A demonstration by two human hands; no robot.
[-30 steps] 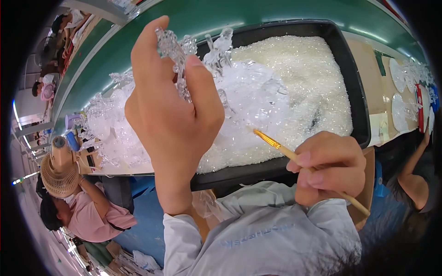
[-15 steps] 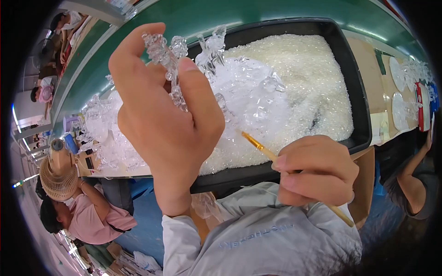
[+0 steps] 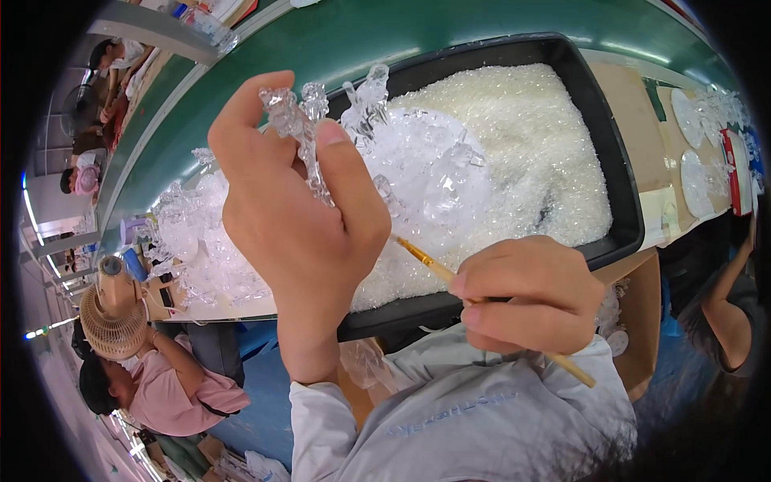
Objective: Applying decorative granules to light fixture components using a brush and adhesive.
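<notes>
My left hand (image 3: 301,221) is raised over the near left part of a black tray (image 3: 580,104). Its thumb and fingers close on a clear plastic figurine (image 3: 299,119) with knobbly, moulded shapes. A clear round disc (image 3: 462,132) with more clear shapes shows beyond the thumb; the hand hides how it joins the figurine. In my right hand (image 3: 534,297), the fingers pinch a slim paintbrush (image 3: 430,263) with a pale wooden handle and gold-coloured ferrule. The brush's tip comes up to the edge of my left hand. White glittery flakes (image 3: 534,153) fill the tray beneath.
Clear plastic pieces (image 3: 189,233) are heaped left of the tray. More clear discs (image 3: 697,183) lie on cardboard at the right, by a red box (image 3: 736,173). A cardboard box (image 3: 642,321) stands below the tray's near right corner. Other people sit left and right; a beige fan (image 3: 114,301) is at left.
The brush and my right hand have moved left, bringing the tip closer to my left hand. My left hand sits slightly lower and farther right in the picture, still gripping the figurine.
</notes>
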